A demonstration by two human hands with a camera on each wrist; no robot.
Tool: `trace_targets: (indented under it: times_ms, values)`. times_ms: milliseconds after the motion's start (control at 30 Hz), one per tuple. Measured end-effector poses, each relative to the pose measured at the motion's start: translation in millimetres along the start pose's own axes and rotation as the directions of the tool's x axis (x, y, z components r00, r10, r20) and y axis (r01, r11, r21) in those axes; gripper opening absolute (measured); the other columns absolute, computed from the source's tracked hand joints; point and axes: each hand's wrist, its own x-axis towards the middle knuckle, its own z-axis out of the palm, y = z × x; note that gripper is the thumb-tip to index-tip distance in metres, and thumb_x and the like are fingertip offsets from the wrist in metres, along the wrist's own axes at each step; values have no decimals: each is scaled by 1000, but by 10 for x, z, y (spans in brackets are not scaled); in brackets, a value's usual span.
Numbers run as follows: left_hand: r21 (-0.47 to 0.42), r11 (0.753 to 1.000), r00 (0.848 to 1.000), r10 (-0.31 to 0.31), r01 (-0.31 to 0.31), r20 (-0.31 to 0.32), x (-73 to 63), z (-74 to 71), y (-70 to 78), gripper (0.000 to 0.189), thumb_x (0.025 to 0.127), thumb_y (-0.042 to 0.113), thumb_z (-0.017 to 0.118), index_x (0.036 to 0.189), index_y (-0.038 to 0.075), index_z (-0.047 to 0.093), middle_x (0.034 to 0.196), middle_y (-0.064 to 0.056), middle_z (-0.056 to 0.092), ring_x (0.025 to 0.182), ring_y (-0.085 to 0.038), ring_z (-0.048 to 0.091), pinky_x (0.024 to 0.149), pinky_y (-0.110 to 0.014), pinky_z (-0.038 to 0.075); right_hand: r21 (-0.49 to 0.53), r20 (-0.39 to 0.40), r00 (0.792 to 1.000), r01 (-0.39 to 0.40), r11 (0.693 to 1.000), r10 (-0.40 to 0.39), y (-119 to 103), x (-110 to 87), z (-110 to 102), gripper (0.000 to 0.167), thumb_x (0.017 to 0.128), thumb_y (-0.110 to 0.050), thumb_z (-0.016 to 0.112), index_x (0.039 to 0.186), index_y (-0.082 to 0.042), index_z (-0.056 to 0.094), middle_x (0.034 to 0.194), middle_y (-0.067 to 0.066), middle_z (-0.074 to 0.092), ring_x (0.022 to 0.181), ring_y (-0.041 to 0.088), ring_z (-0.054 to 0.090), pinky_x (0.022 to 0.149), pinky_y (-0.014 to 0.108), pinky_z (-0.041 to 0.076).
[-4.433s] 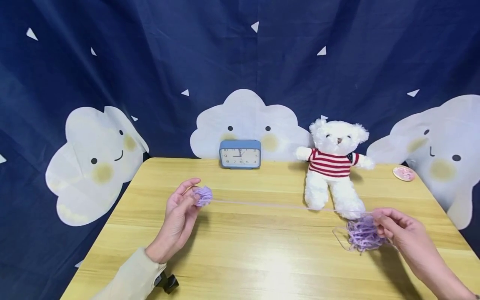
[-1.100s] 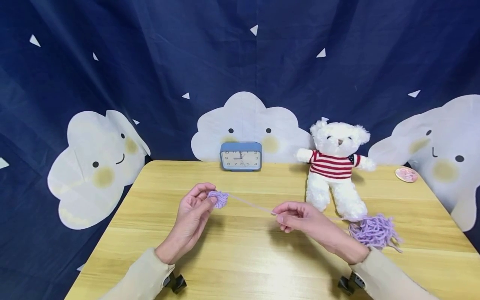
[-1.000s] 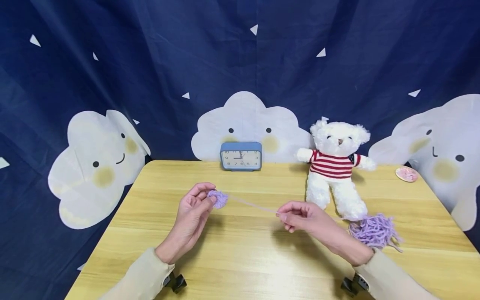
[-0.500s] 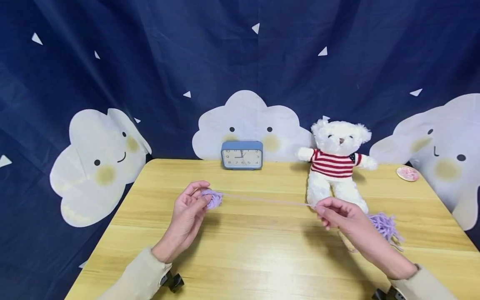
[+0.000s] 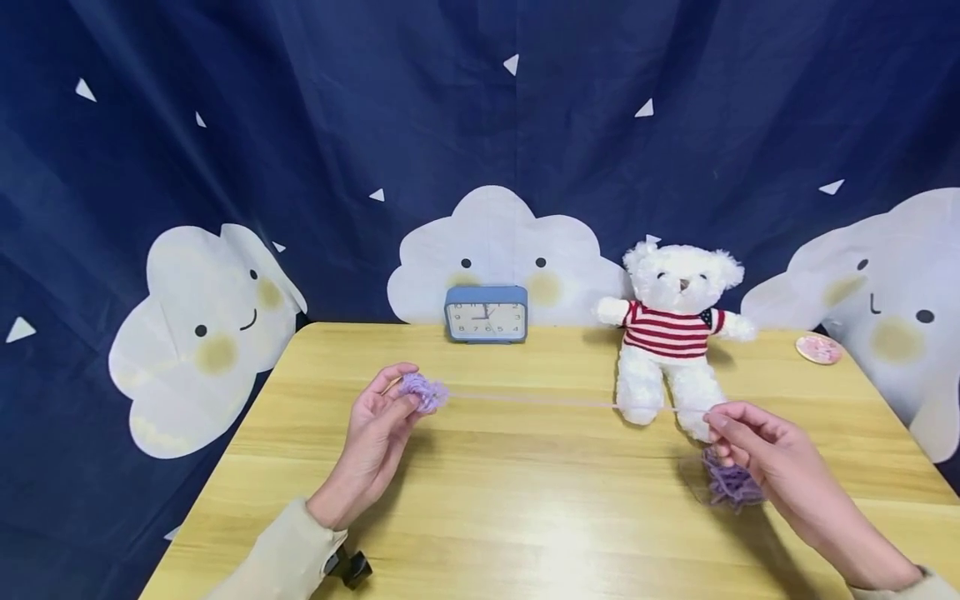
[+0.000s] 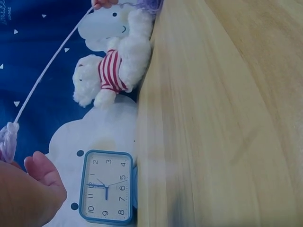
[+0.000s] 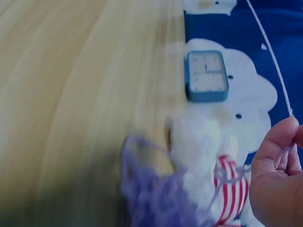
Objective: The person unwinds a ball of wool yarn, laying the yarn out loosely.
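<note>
My left hand (image 5: 378, 429) pinches a small wound ball of lilac yarn (image 5: 424, 392) between thumb and fingers, above the table's left half. From it a single strand (image 5: 532, 401) runs nearly straight to my right hand (image 5: 780, 458), which pinches it between thumb and forefinger. Below the right hand sits a loose, tangled heap of the same yarn (image 5: 731, 482), partly hidden by the fingers. In the right wrist view the heap (image 7: 161, 198) is blurred, and the taut strand (image 7: 272, 54) leads up from the fingertips. The left wrist view shows only part of the wound ball (image 6: 8, 142).
A blue alarm clock (image 5: 487, 315) stands at the table's back edge. A white teddy bear (image 5: 678, 333) in a striped shirt sits right of it, behind the strand. A round pink disc (image 5: 819, 349) lies at the back right corner. A dark blue curtain (image 5: 330, 167) hangs behind.
My right hand came in toward the left hand, then drew back to the right, lengthening the strand between them. The loose heap shifted on the right. The left hand stayed nearly in place.
</note>
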Motion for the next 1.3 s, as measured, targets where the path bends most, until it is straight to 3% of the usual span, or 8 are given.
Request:
trace_targets:
  times_ms: [333, 567, 800, 1033, 1133, 1300]
  values:
    - [-14, 1000, 1000, 22, -22, -10, -4, -19, 16, 39, 99, -18, 55, 132, 3, 62, 107, -4, 73, 96, -15, 71, 86, -24, 62, 90, -88, 996, -16, 996, 24, 65, -176, -483, 34, 115, 3, 46, 111, -5, 78, 99, 4, 74, 81, 11, 68, 71, 22, 61]
    - [-45, 998, 999, 37, -36, 22, 0, -30, 45, 36, 101, -16, 54, 133, 1, 59, 108, -6, 72, 95, -18, 73, 85, -27, 64, -49, -242, 961, -148, 988, 132, 127, -259, -729, 32, 114, -6, 55, 100, -16, 81, 90, -2, 72, 77, 9, 66, 65, 20, 59]
    - [-118, 992, 997, 46, -38, 66, -9, -17, 36, 37, 101, -19, 52, 133, 0, 58, 110, -8, 70, 99, -21, 73, 85, -31, 65, -91, -286, 950, -157, 983, 125, 113, -254, -895, 36, 114, -6, 56, 96, -23, 83, 90, -5, 73, 77, 8, 67, 65, 20, 59]
    - [-116, 993, 998, 29, -22, 60, 6, 23, 11, 39, 101, -20, 50, 133, 0, 58, 110, -7, 69, 97, -19, 72, 84, -29, 63, -235, -228, 939, -310, 921, 258, 42, -217, -917, 33, 116, -15, 54, 101, -34, 76, 97, -10, 69, 84, 6, 65, 72, 20, 60]
    - [-113, 993, 998, 22, -15, 61, 12, 26, 16, 39, 101, -20, 49, 133, 0, 58, 110, -7, 69, 97, -18, 72, 84, -28, 64, -327, -200, 953, -285, 901, 229, 6, -233, -879, 34, 116, -14, 53, 106, -39, 74, 96, -8, 67, 83, 8, 63, 72, 21, 59]
    - [-106, 994, 998, 36, -31, 48, 16, 30, 33, 37, 101, -19, 52, 134, -1, 57, 110, -7, 68, 96, -18, 71, 83, -27, 64, -504, -223, 966, -228, 833, 130, -80, -230, -738, 39, 116, -19, 54, 109, -55, 67, 94, -11, 60, 78, 8, 58, 69, 21, 55]
